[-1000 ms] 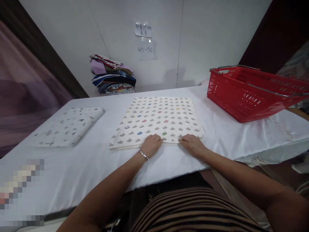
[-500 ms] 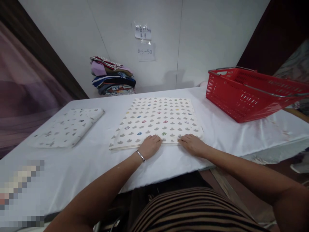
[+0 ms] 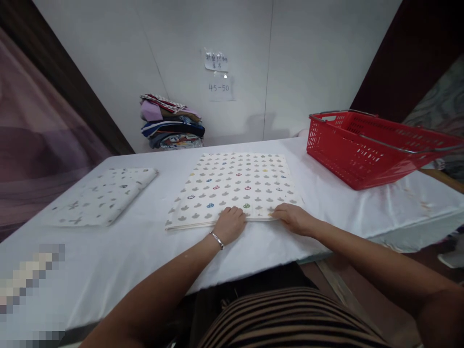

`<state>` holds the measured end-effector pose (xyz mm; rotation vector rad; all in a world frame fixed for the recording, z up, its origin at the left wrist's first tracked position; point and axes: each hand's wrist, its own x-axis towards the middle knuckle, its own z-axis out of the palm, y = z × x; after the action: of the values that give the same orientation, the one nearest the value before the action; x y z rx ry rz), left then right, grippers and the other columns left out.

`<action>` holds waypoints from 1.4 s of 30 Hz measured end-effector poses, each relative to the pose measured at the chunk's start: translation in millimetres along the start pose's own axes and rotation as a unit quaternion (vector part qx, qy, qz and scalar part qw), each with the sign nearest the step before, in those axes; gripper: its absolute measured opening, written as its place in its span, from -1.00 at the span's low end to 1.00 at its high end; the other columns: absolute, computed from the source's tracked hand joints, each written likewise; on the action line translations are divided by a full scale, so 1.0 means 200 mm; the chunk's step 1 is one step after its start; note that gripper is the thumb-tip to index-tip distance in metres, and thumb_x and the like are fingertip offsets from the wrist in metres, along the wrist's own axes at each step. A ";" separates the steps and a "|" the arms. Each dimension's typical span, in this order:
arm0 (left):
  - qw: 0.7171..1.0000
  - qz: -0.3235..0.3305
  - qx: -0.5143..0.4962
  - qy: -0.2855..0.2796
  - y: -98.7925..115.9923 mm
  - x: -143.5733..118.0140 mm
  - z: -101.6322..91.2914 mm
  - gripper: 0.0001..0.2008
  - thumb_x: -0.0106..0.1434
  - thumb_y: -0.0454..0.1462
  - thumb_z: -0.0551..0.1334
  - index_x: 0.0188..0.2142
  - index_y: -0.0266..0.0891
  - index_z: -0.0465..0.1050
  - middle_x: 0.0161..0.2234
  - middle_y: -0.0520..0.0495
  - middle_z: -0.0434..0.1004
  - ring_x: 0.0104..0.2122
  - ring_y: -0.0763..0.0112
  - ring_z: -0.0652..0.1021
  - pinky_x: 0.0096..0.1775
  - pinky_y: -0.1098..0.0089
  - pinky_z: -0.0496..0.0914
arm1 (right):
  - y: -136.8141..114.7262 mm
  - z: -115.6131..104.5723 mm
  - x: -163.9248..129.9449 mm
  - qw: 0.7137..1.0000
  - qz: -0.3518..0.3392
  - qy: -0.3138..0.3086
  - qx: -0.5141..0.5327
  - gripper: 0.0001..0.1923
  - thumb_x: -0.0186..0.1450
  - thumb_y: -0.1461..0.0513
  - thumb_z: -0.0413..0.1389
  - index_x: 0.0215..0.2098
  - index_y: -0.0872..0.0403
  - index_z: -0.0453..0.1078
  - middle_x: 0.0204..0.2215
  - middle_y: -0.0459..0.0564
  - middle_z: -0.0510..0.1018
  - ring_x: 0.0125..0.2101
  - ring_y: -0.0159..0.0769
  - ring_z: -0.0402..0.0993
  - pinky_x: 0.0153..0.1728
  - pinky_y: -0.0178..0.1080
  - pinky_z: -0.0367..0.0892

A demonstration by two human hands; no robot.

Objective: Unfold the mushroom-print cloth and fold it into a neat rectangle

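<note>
1. The left hand (image 3: 230, 224) is lying palm down with its fingers spread and lightly curled over the near edge of the folded patterned cloth (image 3: 237, 186), and a thin bracelet (image 3: 217, 239) is sitting on that wrist.
2. The right hand (image 3: 293, 217) is resting flat just beside it on the same edge, its fingers reaching toward the left hand; neither hand is pinching or lifting anything that I can see.
3. Pressing on that edge looks like a way of pinning the stacked layers flat and lined up.
4. The cloth is lying flat on the white-covered table (image 3: 145, 251), stretching away from both hands toward the wall, its long axis running front to back and leaning slightly left.
5. Well to the left of the left hand, a smaller folded cloth (image 3: 105, 195) is lying apart.
6. Beyond it, against the wall, a pile of folded garments (image 3: 172, 123) is sitting.
7. Far to the right of the right hand, a red basket (image 3: 362, 147) is standing tilted.
</note>
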<state>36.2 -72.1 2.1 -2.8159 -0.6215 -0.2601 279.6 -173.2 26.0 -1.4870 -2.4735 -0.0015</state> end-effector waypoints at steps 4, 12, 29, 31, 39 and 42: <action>1.000 -0.003 0.005 0.020 0.03 0.03 0.03 -0.88 0.25 -0.29 0.08 -0.31 -0.26 0.36 -0.32 -0.11 0.40 -0.27 0.26 0.37 -0.25 0.25 0.20 | 0.01 -0.02 -0.01 0.999 0.021 0.005 0.033 -0.64 0.15 0.44 -0.07 -0.15 0.07 0.37 -0.25 0.02 0.47 -0.22 -0.28 0.35 -0.22 -0.24 0.28; 0.999 0.009 -0.015 0.038 0.03 0.04 0.07 -0.82 0.21 -0.45 0.04 -0.29 -0.26 0.38 -0.36 -0.10 0.42 -0.32 0.30 0.39 -0.26 0.27 0.21 | 0.00 0.02 -0.04 0.999 0.039 -0.023 -0.005 -0.68 0.22 0.40 -0.08 -0.12 0.07 0.36 -0.24 0.03 0.47 -0.24 -0.26 0.35 -0.24 -0.23 0.25; 0.999 0.037 -0.039 0.010 0.09 0.02 0.05 -0.79 0.23 -0.45 -0.02 -0.26 -0.26 0.35 -0.34 -0.11 0.40 -0.32 0.30 0.38 -0.26 0.26 0.22 | 0.14 0.12 -0.35 0.987 0.086 0.055 -0.121 -0.59 0.28 0.36 -0.12 0.08 0.06 0.23 -0.11 0.08 0.47 -0.15 -0.18 0.39 -0.16 -0.14 0.27; 0.999 0.032 -0.038 0.012 0.11 0.04 0.05 -0.80 0.24 -0.44 -0.01 -0.26 -0.26 0.35 -0.34 -0.11 0.40 -0.31 0.29 0.38 -0.25 0.26 0.21 | 0.17 0.11 -0.38 0.987 0.083 0.068 -0.123 -0.59 0.28 0.36 -0.13 0.07 0.04 0.25 -0.09 0.07 0.47 -0.13 -0.17 0.39 -0.15 -0.13 0.28; 0.999 0.029 -0.036 0.011 0.23 0.09 0.07 -0.86 0.27 -0.38 0.00 -0.29 -0.29 0.32 -0.32 -0.12 0.39 -0.28 0.28 0.37 -0.28 0.28 0.19 | 0.29 0.15 -0.49 0.982 0.071 0.078 -0.159 -0.59 0.22 0.34 -0.14 -0.04 0.07 0.38 -0.13 0.11 0.49 -0.14 -0.11 0.39 -0.18 -0.09 0.30; 0.999 0.018 -0.027 0.013 0.24 0.08 0.08 -0.86 0.27 -0.38 0.00 -0.26 -0.29 0.31 -0.30 -0.14 0.39 -0.27 0.28 0.37 -0.28 0.28 0.19 | 0.30 0.19 -0.50 0.981 0.058 0.095 -0.157 -0.58 0.18 0.31 -0.11 -0.05 0.00 0.39 -0.15 0.09 0.50 -0.16 -0.07 0.40 -0.20 -0.07 0.29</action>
<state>73.3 -104.6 -19.1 -2.8669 -0.5647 -0.3104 368.6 -226.7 -40.1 -1.6608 -2.3078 -0.5100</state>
